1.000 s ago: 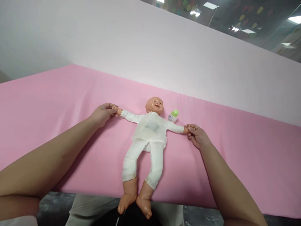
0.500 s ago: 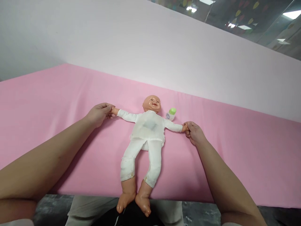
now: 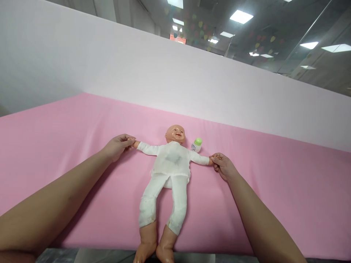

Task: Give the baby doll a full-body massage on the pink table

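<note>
Pink sheet (image 3: 68,146): doll (image 3: 170,164) unmoved since earlier; left hand (image 3: 117,146), right hand (image 3: 223,166) grips still pinching its wrists.

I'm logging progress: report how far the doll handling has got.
Done: the plastic baby doll in white clothes lies face-up on the pink sheet. In hand: left hand and right hand hold its outspread hands. Untouched: the small green-capped bottle by its head.

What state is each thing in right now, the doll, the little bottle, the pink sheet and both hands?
doll: on its back, dressed in white, arms spread, feet past the sheet's near edge.
small bottle: green cap on, beside the doll's head.
pink sheet: spread flat.
left hand: closed on one doll hand.
right hand: closed on the other.
</note>
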Motion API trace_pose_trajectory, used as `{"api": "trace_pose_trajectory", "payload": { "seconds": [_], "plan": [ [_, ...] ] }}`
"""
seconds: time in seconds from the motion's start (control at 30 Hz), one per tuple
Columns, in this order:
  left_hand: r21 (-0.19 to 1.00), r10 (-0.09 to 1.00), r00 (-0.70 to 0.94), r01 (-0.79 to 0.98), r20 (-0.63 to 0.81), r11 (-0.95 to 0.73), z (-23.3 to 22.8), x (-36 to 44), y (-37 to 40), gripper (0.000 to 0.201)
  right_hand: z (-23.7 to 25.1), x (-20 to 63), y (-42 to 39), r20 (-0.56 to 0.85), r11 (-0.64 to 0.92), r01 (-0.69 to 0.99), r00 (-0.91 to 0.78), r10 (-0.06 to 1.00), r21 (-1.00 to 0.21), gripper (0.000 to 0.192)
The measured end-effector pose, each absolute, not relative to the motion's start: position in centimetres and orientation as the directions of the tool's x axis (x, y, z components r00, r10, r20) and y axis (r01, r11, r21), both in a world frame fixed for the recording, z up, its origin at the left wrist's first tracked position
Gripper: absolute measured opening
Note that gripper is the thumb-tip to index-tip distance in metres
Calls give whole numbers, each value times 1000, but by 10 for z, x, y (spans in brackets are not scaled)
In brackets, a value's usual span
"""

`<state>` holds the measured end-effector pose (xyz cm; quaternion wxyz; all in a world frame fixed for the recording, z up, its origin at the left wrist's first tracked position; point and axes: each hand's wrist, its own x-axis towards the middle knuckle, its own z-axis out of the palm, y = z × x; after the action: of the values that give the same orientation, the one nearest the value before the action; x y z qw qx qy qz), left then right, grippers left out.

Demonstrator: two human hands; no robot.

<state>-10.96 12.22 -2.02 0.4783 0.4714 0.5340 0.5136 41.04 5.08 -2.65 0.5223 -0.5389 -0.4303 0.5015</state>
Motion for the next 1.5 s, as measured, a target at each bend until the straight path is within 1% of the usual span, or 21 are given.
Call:
{"api": "trace_pose_trajectory", "payload": {
  "seconds": [0.27, 0.4, 0.53, 0.67, 0.87, 1.13, 1.27, 1.4, 1.5],
  "plan": [
    [999, 993, -110, 31, -33, 36, -19, -106, 121, 43, -31, 409, 52, -69, -62, -44, 173, 983, -997, 48],
    [997, 992, -103, -5, -74, 74, -21, -107, 122, 46, -32, 412, 55, -83, -70, -68, 208, 975, -995, 53],
    [997, 996, -68, -45, -60, 57, -22, -109, 122, 50, -30, 414, 54, -83, -64, -107, 183, 980, -992, 61],
    [1000, 999, -43, -6, -30, 29, -22, -110, 121, 51, -30, 415, 52, -73, -55, -122, 142, 987, -991, 58],
    [998, 996, -89, 63, -24, 30, -22, -109, 121, 42, -32, 412, 53, -79, -75, -37, 151, 985, -997, 52],
    [997, 994, -101, 58, -50, 56, -26, -109, 125, 35, -31, 411, 54, -103, -105, -1, 185, 977, -995, 52],
    [996, 994, -92, 53, -66, 71, -25, -110, 124, 38, -31, 414, 54, -107, -103, -31, 188, 976, -994, 54],
    [998, 997, -52, 23, -60, 61, -26, -112, 123, 47, -31, 418, 54, -85, -73, -102, 113, 990, -992, 60],
    [998, 998, -42, 40, -38, 40, -26, -113, 124, 46, -31, 418, 53, -70, -58, -113, 104, 992, -992, 57]
  ]
}}
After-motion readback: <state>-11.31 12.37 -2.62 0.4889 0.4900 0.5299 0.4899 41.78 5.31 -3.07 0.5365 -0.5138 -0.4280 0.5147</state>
